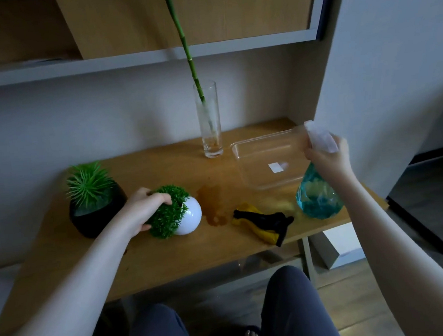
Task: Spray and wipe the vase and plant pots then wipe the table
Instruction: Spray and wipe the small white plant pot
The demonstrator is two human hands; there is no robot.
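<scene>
My left hand (145, 209) grips the green foliage of a small plant in a round white pot (191, 216), which is tipped over toward the right on the wooden table (169, 255). My right hand (327, 156) holds the white trigger head of a teal spray bottle (319, 196) above the table's right end. A tall glass vase (209, 120) with a green bamboo stalk stands at the back. At the left stands a black pot (96, 213) with a spiky green plant. A yellow and black cloth (265, 224) lies crumpled near the front edge.
A clear plastic tray (268, 161) lies at the back right. A brownish wet stain (214, 206) marks the table between the white pot and the cloth. A shelf runs overhead, a wall corner juts at the right, and my knees are below the table's front edge.
</scene>
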